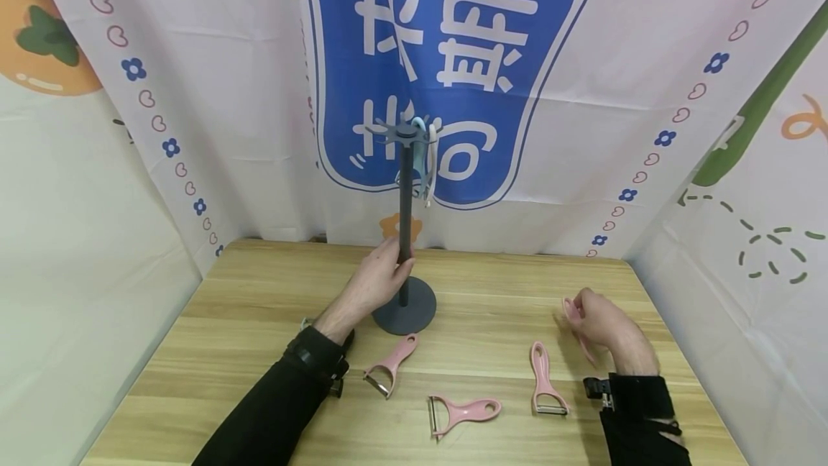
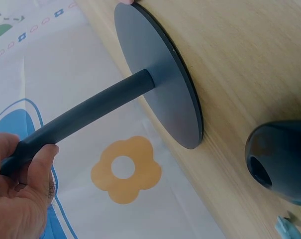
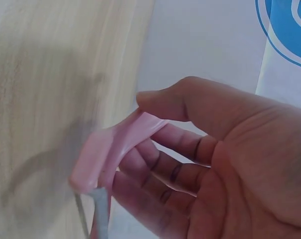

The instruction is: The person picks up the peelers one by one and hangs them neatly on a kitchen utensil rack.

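My left hand grips the pole of a dark grey stand, with fingers and thumb around the upright in the left wrist view. The stand's round base rests on the wooden table. From the hooks at its top hang a light blue utensil and a white one, their kind hard to tell. At the right, my right hand pinches a pink peeler between thumb and fingers, held just over the table. Part of that peeler is hidden by the hand.
Three more pink peelers lie on the table: one peeler near the base, one peeler at the front, one peeler left of my right wrist. A pale green item is mostly hidden behind my left wrist. Printed cloth hangs behind.
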`<state>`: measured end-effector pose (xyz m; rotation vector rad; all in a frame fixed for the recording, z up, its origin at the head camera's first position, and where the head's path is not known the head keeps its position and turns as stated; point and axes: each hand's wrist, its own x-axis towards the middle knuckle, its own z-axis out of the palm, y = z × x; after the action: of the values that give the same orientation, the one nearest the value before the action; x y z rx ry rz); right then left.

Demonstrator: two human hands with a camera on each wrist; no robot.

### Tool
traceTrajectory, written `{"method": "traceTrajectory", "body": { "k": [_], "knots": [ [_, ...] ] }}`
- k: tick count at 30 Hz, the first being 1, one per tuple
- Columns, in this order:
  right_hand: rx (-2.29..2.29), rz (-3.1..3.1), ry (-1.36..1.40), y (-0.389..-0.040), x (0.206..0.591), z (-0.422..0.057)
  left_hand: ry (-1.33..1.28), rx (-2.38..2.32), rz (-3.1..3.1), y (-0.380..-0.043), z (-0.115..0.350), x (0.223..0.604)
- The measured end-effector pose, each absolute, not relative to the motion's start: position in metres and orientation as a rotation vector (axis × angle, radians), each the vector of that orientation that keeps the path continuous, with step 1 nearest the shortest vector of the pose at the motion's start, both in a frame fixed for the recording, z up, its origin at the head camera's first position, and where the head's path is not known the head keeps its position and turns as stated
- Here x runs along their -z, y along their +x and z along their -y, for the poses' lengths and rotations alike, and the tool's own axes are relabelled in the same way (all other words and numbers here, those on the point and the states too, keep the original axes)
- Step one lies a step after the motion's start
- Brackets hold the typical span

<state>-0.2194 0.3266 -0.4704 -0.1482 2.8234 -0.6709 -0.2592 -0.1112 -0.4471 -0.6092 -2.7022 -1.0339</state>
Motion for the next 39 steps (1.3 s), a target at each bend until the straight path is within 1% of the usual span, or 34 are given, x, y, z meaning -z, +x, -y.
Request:
{"method": "traceTrajectory", "body": {
  "k": [10,25,34,39],
  "knots": [
    [0.693,-2.954,-0.217,-0.222,0.463,-0.322,-0.607,1.025,2.707,-0.259,0.111,0.446],
    [0.869,-3.120,-0.337,-0.228,0.454,-0.313,-0.615,1.029,2.691,-0.260,0.111,0.447],
    [0.946,-3.334,-0.486,-0.227,0.451,-0.304,-0.604,1.028,2.706,-0.258,0.111,0.445],
    [0.941,-3.398,-0.523,-0.225,0.449,-0.299,-0.607,1.022,2.709,-0.258,0.111,0.445]
  ]
}}
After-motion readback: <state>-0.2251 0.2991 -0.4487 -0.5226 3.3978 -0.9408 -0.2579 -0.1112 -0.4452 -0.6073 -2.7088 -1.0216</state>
